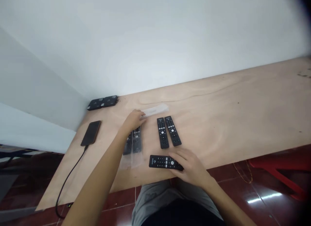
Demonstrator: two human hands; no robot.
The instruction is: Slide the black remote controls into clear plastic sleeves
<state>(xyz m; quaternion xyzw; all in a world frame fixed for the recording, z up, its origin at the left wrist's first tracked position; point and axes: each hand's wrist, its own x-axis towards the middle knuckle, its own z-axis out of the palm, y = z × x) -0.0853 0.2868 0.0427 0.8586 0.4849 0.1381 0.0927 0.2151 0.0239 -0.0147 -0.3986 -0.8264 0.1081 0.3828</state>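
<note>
Remote control point(159, 161) sits clamped between the thumb and fingers of the right hand point(191, 166), its free end pointing left from those fingertips, its long axis crosswise; whether it touches the table point(230, 122) I cannot tell. Farther out and leftward, the left hand point(133, 120) has its fingers bent at one end of a clear plastic sleeve point(156, 109), which stretches rightward from them, also roughly crosswise, so the left hand is the nearer to it. Whether these fingers pinch the sleeve or only touch it is unclear. Two bare remotes point(163, 138) lie just beyond the right fingertips, long axes running outward; two bagged remotes point(137, 141) lie on the near side of the left fingers.
</note>
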